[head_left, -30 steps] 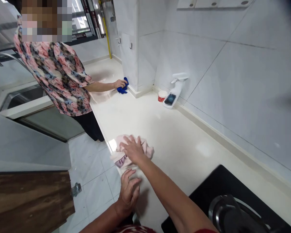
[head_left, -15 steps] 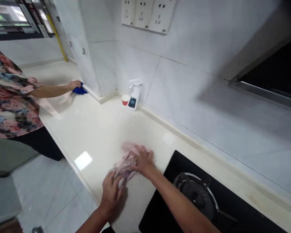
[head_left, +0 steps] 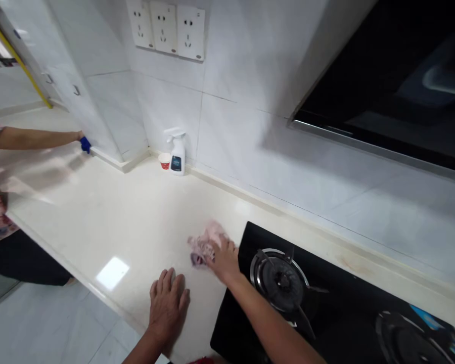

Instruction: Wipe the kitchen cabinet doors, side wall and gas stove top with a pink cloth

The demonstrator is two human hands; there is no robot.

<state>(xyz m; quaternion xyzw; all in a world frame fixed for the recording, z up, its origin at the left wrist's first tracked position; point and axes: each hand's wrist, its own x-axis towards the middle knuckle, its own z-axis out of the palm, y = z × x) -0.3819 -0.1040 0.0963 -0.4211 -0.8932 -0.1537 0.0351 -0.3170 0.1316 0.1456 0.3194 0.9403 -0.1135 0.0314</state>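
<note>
Pink cloth [head_left: 205, 243] bunched under right hand [head_left: 225, 260], just short of the hob [head_left: 347, 318]. Nearest: left hand [head_left: 167, 303] palm down on counter [head_left: 136, 217], fingers slightly parted, grasping nothing. Right hand with fingers bent over cloth, holding it; tightness of grip: cannot tell. Wiping judged under way, unfinished; extent covered: cannot tell. Probably left to do: faint brownish mark [head_left: 354, 265] behind hob, ahead and right of right hand. Farther ahead of hands: spray bottle [head_left: 177, 159] and paper cup [head_left: 164, 161], side by side. Farthest, ahead-left of left hand: co-worker's hand [head_left: 80, 135] on blue cloth [head_left: 85, 145], wiping there likewise judged incomplete
</note>
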